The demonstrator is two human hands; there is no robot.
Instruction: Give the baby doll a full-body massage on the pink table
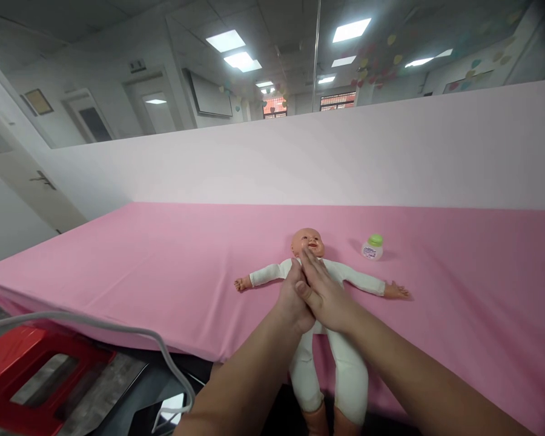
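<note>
A baby doll (pixel 352 369) with a white cloth body lies on its back, arms spread wide and legs toward me. Above its chest, my left hand (pixel 296 300) and my right hand (pixel 324 293) are pressed palm to palm. The right fingers are stretched out flat, pointing at the doll's chin. Most of the left fingers are hidden behind the right hand, though the left thumb side shows. I see nothing held between the palms. To the right of the doll's head stands a small clear bottle (pixel 372 249) with a green cap.
A pink cloth (pixel 163 260) covers the table, with a white wall panel (pixel 300 157) and mirror behind. At lower left are a red stool (pixel 31 375), a grey-white cable (pixel 118 327) and a dark surface with a phone-like object (pixel 157 415). A door (pixel 31 175) stands left.
</note>
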